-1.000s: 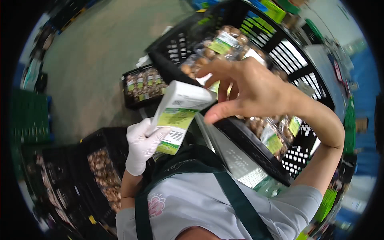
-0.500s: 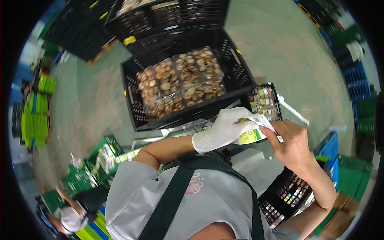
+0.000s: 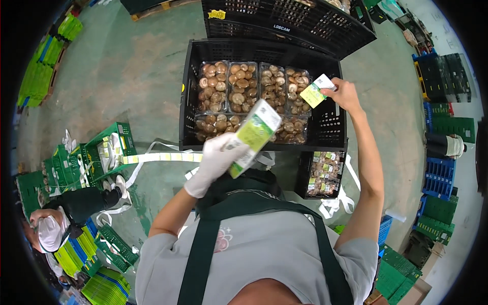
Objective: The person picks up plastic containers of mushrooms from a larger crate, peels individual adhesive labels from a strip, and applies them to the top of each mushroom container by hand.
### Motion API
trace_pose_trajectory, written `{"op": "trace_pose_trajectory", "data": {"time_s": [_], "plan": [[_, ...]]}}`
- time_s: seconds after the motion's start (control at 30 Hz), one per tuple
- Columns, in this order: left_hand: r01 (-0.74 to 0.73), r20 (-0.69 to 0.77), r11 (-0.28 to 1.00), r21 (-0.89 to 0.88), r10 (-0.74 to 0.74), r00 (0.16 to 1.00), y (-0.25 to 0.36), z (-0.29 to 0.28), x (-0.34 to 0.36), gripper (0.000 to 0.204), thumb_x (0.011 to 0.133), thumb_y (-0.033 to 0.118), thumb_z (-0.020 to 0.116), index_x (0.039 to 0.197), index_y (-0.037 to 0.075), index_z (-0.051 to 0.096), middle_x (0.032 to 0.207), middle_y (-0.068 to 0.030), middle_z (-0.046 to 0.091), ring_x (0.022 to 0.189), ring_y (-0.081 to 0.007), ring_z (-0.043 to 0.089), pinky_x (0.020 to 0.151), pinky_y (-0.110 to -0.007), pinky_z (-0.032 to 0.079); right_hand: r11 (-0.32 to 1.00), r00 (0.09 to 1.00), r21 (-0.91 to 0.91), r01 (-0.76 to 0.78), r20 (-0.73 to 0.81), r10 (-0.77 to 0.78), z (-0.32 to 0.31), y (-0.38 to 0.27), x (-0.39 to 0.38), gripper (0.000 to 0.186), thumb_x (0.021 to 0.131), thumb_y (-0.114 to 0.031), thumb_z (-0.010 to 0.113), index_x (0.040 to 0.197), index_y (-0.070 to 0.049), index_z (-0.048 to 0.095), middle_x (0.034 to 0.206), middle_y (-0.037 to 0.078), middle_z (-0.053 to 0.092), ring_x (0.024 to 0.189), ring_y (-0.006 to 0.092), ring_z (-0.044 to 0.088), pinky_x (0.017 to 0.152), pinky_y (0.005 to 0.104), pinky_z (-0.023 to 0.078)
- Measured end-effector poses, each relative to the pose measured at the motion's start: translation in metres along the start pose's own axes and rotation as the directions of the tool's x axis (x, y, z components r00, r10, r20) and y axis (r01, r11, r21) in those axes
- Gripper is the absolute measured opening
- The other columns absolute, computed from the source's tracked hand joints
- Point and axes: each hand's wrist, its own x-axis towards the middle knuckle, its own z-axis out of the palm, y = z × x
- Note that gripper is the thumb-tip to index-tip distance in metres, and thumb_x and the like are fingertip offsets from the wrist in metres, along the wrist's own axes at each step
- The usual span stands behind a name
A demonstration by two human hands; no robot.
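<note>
I have one green-and-white label (image 3: 313,95) over the right end of the black crate (image 3: 264,50), beside the rightmost tray of the far row; from this view I cannot tell whether it touches anything below. The bare right hand (image 3: 344,94) pinches it by its right side between thumb and fingers. The gloved left hand (image 3: 216,160) is closed around a bundle of matching labels (image 3: 255,128), slightly blurred, hanging over the crate's near edge and hiding part of the near row. The two hands are well apart.

In the crate, four clear trays of brown mushrooms (image 3: 213,86) line up along the far side, with more along the near edge; those I can see bear no label. To place one well, I would keep the pinch at the rim of the label, lower it flat and square, press from the middle outward, and keep the bundle clear of the trays.

Just off the crate's near right corner, a smaller black crate (image 3: 303,175) holds labelled packs (image 3: 323,168). A label strip (image 3: 162,157) stretches left to a green crate (image 3: 127,137), near a co-worker (image 3: 84,203).
</note>
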Motion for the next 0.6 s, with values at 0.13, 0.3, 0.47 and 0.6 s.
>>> {"op": "trace_pose_trajectory", "data": {"time_s": [0.13, 0.3, 0.47, 0.6], "plan": [[0.082, -0.137, 0.987, 0.140, -0.062, 0.989, -0.015, -0.023, 0.000, 0.016, 0.078, 0.009, 0.067, 0.090, -0.001, 0.064, 0.077, -0.0011, 0.064, 0.067, -0.0045, 0.057, 0.061, -0.020, 0.047, 0.977, 0.981, -0.193, 0.096, 0.185, -0.060, 0.047, 0.026, 0.038, 0.045, 0.063, -0.040, 0.076, 0.089, -0.004, 0.064, 0.080, 0.016, 0.064, 0.079, 0.0330, 0.061, 0.069, 0.0406, 0.047], [0.235, -0.251, 0.972, -0.002, -0.228, 0.941, -0.026, 0.007, -0.005, 0.020, 0.079, 0.012, 0.068, 0.095, 0.001, 0.063, 0.080, -0.0025, 0.064, 0.069, -0.0062, 0.059, 0.064, -0.021, 0.049, 0.938, 0.938, -0.298, 0.180, 0.339, -0.072, 0.109, 0.070, 0.074, 0.050, 0.060, -0.046, 0.077, 0.095, -0.013, 0.065, 0.090, 0.012, 0.065, 0.088, 0.0317, 0.061, 0.074, 0.0432, 0.049], [0.292, -0.337, 0.951, -0.101, -0.309, 0.890, -0.031, 0.063, 0.004, 0.024, 0.080, 0.012, 0.068, 0.101, 0.003, 0.062, 0.086, -0.0025, 0.065, 0.074, -0.0066, 0.060, 0.068, -0.021, 0.049, 0.896, 0.913, -0.401, 0.193, 0.407, -0.015, 0.163, 0.119, 0.098, 0.060, 0.057, -0.054, 0.075, 0.102, -0.016, 0.063, 0.090, 0.013, 0.064, 0.090, 0.0301, 0.061, 0.070, 0.0428, 0.051], [0.295, -0.382, 0.954, -0.060, -0.295, 0.876, -0.027, 0.107, 0.014, 0.024, 0.080, 0.008, 0.067, 0.103, 0.003, 0.062, 0.089, -0.0021, 0.065, 0.077, -0.0057, 0.059, 0.069, -0.021, 0.049, 0.877, 0.952, -0.436, 0.201, 0.298, -0.070, 0.149, 0.127, 0.097, 0.064, 0.063, -0.051, 0.073, 0.108, -0.009, 0.055, 0.084, 0.015, 0.065, 0.087, 0.0327, 0.062, 0.067, 0.0453, 0.050]]}}
